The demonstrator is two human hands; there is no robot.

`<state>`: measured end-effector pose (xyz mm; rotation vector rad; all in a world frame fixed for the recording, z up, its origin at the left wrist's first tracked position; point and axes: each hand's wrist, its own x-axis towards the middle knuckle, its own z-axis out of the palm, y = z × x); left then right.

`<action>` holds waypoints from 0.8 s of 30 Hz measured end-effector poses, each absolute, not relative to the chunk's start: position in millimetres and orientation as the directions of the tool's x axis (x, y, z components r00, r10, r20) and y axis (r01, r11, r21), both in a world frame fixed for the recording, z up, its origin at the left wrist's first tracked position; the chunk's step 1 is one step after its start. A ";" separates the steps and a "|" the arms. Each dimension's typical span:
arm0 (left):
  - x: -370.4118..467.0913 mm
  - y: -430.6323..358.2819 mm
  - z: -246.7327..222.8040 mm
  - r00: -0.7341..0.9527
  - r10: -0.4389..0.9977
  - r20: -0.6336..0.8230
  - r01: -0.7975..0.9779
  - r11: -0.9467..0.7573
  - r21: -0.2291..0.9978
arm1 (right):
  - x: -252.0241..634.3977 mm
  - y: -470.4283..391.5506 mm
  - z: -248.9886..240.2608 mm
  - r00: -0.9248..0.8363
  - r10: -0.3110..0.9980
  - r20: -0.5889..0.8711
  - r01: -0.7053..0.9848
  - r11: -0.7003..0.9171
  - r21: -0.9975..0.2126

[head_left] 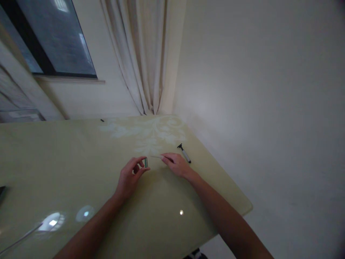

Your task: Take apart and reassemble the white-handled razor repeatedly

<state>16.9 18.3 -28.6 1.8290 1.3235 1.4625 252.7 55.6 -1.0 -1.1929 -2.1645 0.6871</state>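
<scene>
Between the thumb and fingertips of my left hand (130, 176) a small dark rectangular piece with a green face (146, 163) is pinched upright by its two ends. It looks like a razor cartridge, but it is too small to be sure. My right hand (176, 164) is closed on a thin pale stick (156, 157), whose tip points left toward the piece, with a small gap between them. Just beyond my right hand, a razor (184, 153) with a black T-shaped top and a grey-and-black handle lies on the table.
The glossy pale green table (67, 154) meets the wall along its right side. A small black item (102, 120) lies at its far edge. On the left are a white cable (23, 237) and a dark object's corner (2, 190). Curtains (145, 54) hang behind.
</scene>
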 end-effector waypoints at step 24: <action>12.8 19.0 -33.4 -0.047 0.866 0.497 0.411 -0.437 0.800 | 245.6 49.3 -5.3 -0.508 0.825 0.247 0.543 0.529 -0.652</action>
